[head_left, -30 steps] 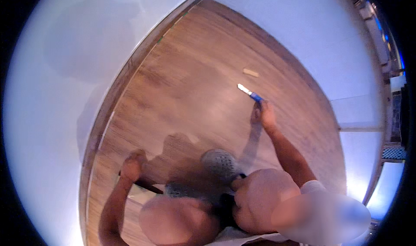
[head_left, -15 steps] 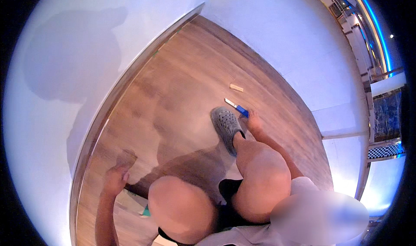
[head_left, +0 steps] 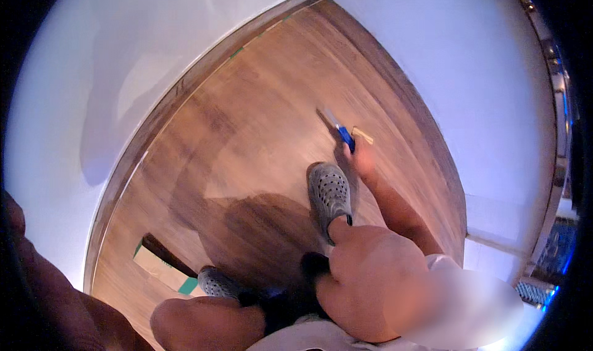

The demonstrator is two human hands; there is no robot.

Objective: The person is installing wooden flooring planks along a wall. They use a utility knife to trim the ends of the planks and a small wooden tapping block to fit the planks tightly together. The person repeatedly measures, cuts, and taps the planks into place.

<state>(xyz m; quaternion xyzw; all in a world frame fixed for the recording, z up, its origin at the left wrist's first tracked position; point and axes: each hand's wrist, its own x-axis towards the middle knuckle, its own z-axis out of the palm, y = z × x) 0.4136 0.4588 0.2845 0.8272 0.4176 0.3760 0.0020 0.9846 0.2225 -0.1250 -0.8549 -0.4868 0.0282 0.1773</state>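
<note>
Since the earlier frames we have shifted our stance: our right foot has stepped forward onto the boards, and our right hand (head_left: 363,158) has kept hold of the blue-handled tool (head_left: 338,130) while it moved. We see that tool low over the wooden floor (head_left: 247,135), its blue handle in our closed fingers and its pale blade pointing up and to the left, away from us. Just beside the tool's handle, on its right, lies a small pale sliver (head_left: 362,135) on the boards; we cannot tell whether the two touch.

Our right forearm runs down from the hand to our bare knee. Just left of the hand stands our grey perforated clog (head_left: 330,191), and a second grey clog (head_left: 216,282) shows lower down, partly hidden by our other knee. Near it a flat cardboard piece (head_left: 162,267) with a green corner lies on the floor.

Our left arm (head_left: 37,289) comes in at the lower left edge; its hand is out of the picture. White walls (head_left: 123,73) close the floor on both sides.
</note>
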